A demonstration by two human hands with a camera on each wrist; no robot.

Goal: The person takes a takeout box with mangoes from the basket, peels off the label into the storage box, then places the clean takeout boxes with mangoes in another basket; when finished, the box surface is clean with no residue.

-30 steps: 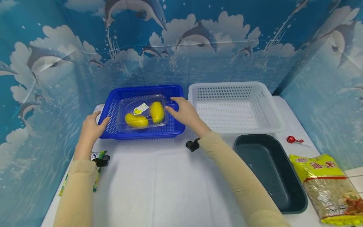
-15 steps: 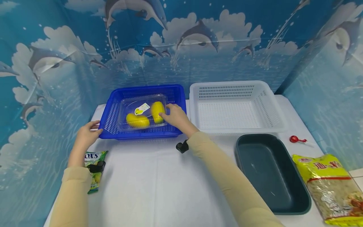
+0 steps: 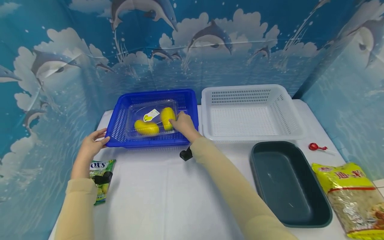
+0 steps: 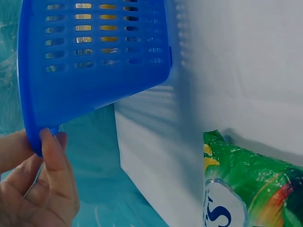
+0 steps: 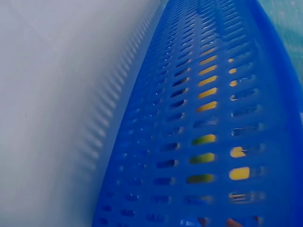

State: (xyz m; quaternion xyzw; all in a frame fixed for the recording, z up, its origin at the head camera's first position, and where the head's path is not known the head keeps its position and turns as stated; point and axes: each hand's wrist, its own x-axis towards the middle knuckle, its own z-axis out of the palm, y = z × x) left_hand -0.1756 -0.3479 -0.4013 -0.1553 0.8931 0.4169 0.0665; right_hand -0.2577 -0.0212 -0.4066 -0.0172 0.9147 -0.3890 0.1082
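Observation:
A clear plastic box (image 3: 138,111) with two yellow mangoes (image 3: 147,127) and a white label lies in the blue basket (image 3: 162,142). My left hand (image 3: 92,143) pinches the basket's near-left corner; in the left wrist view that hand (image 4: 47,175) has thumb and fingers on the blue rim. Inside the basket, my right hand (image 3: 184,125) holds the box's right edge, thumb over the lid and fingers at the side. From the right wrist camera, the slotted basket wall (image 5: 184,113) hides nearly all of that hand, and yellow shows through the slots.
To the right of the blue basket stands a white basket (image 3: 240,121). A dark green tray (image 3: 288,183) is in front of it. A red lollipop (image 3: 313,146) and a yellow-topped food bag (image 3: 354,196) lie at the right. A green snack packet (image 3: 102,191) is near my left forearm.
My left hand has come down onto the basket's corner and taken hold of it. My right hand has moved left and down onto the edge of the plastic box.

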